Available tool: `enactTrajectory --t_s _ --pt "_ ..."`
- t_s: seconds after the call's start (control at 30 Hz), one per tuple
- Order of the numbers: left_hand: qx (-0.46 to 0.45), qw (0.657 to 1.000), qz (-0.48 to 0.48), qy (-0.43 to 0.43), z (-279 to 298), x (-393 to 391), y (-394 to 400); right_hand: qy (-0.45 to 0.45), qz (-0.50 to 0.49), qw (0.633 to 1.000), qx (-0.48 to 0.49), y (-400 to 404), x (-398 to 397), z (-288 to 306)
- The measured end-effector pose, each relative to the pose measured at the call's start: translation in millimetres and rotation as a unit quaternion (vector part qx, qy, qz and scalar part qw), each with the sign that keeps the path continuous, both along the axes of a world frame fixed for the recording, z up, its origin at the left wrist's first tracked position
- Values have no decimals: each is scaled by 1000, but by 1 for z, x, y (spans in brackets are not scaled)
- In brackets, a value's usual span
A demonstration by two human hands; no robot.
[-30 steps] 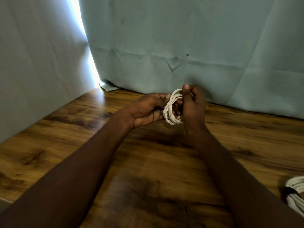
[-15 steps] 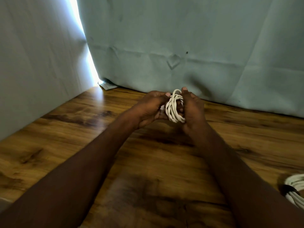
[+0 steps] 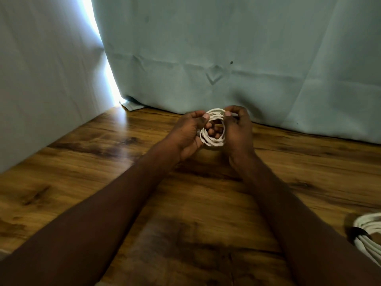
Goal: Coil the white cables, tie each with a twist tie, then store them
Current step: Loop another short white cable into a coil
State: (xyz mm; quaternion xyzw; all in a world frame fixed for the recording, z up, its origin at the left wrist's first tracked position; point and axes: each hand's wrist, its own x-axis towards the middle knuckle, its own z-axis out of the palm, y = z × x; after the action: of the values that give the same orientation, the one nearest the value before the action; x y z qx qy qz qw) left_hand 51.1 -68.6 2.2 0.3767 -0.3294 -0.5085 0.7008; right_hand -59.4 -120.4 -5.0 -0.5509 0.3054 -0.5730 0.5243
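A small coil of white cable (image 3: 214, 142) hangs between both hands above the wooden table, its ring facing me. My left hand (image 3: 188, 134) grips the coil's left side, thumb on the top strands and fingers showing through the ring. My right hand (image 3: 238, 131) pinches the coil's upper right side with thumb and curled fingers. A second white cable coil (image 3: 369, 234), bound with a dark tie, lies on the table at the right edge, partly cut off by the frame. No twist tie can be made out on the held coil.
The brown wooden table (image 3: 103, 182) runs to a pale green cloth backdrop (image 3: 226, 48) at the back and left. A bright gap of light (image 3: 103, 58) splits the cloth at the back left corner.
The coil has turned from edge-on to face me as an open ring. Both hands have shifted their hold on it and stayed in the same spot.
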Motion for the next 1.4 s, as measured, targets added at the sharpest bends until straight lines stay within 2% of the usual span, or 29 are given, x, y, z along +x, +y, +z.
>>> enactTrajectory --t_s 0.07,0.17,0.3,0.37,0.5,0.6,0.7,0.9,1.0,1.1,1.2,1.3,1.4 --pt "-6 999 16 38 1 9 -2 1 60 998 -1 3 4 -1" --pt "-18 997 -4 70 2 19 0 -26 154 986 52 8 5 1" --pt "-37 993 -74 79 3 24 4 -100 191 969 124 8 4 3" --pt "-14 989 -105 106 5 22 6 -154 209 953 159 5 4 3" --pt "-10 987 -104 118 5 21 5 -201 276 919 195 1 1 2" --pt "-23 986 -84 141 4 26 2 -197 301 910 207 6 3 2" --pt "-24 992 -63 109 3 30 0 -175 318 904 225 8 2 0" --pt "-28 998 40 -51 2 25 -1 -156 365 888 231 9 0 3" --pt "-31 997 28 -65 -1 23 -3 -182 324 900 228 8 0 3" --pt "-51 994 -67 -68 -1 24 -2 -194 261 922 209 8 5 0" --pt "-66 987 -136 -57 3 22 3 -191 248 930 193 1 -1 0" --pt "-44 983 -162 -75 6 18 6 -167 261 937 162 -1 -7 -1" --pt "-35 984 -145 -95 6 15 6 -137 243 952 125 -1 -5 -2"
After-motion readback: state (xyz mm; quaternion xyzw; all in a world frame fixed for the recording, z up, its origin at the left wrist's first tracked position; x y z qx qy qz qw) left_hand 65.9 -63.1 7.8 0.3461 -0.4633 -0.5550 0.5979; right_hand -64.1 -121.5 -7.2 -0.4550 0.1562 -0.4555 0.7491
